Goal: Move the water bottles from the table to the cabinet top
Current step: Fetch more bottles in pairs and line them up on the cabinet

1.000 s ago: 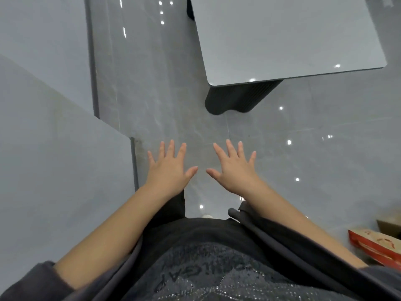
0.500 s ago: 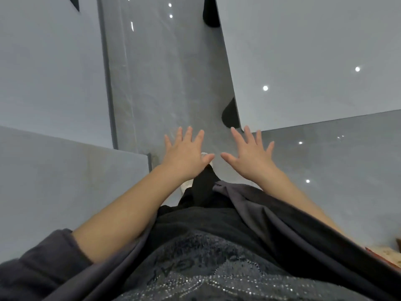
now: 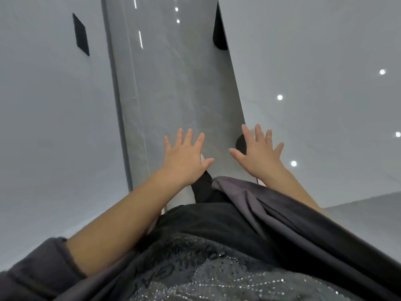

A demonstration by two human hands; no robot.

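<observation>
Grey table lies under the right hand; left hand is beside it, both with fingers spread, holding nothing.

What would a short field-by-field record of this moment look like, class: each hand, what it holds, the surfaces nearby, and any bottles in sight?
left hand: open, fingers spread, palm down, holding nothing
right hand: open, fingers spread, palm down, holding nothing
table: pale grey top at right, bare where visible; right hand over its near edge
floor: glossy grey strip between the surfaces
left surface: pale grey, with a small dark rectangle
water bottles: none in view
clothing: dark sleeves pushed up the forearms
</observation>
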